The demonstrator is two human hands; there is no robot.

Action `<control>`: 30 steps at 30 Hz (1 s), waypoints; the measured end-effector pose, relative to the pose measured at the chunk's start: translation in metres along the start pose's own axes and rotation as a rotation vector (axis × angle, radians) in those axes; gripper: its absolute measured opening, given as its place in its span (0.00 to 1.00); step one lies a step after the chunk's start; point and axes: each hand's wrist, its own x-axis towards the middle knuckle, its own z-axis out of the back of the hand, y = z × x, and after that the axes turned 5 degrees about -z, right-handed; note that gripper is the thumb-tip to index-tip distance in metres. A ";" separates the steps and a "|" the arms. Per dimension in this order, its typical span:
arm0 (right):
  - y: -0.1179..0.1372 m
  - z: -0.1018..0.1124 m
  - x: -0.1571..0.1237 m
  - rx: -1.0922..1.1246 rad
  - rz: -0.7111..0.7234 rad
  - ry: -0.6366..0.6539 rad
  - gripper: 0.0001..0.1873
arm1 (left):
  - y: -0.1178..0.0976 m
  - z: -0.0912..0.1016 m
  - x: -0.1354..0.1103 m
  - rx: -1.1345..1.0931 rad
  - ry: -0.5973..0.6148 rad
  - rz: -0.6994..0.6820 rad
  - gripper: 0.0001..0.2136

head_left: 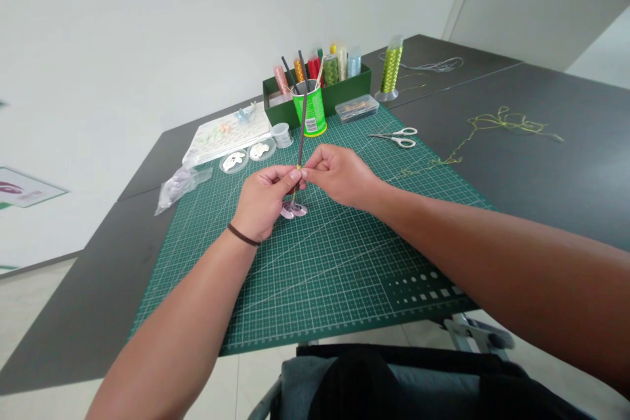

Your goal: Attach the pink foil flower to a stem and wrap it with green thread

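My left hand, closed in a pinch, holds a thin dark stick above the cutting mat. The stick points up and away, and a small pale purple flower hangs at its lower end on a thin stem. A bit of yellow-green thread shows around the stick at my fingertips. My right hand is pinched beside the stick at that spot, touching my left fingertips. Its fingers appear closed on the thread, though the strand between them is too fine to see. Loose thread trails across the mat to the right.
A green cutting mat covers the dark table. White-handled scissors, a green can, a thread box, a thread spool, a clear case, small dishes, a white board and a plastic bag lie around.
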 end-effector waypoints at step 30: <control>-0.013 0.004 0.005 -0.326 0.086 -0.059 0.09 | 0.016 0.025 0.024 0.222 -0.486 -0.250 0.07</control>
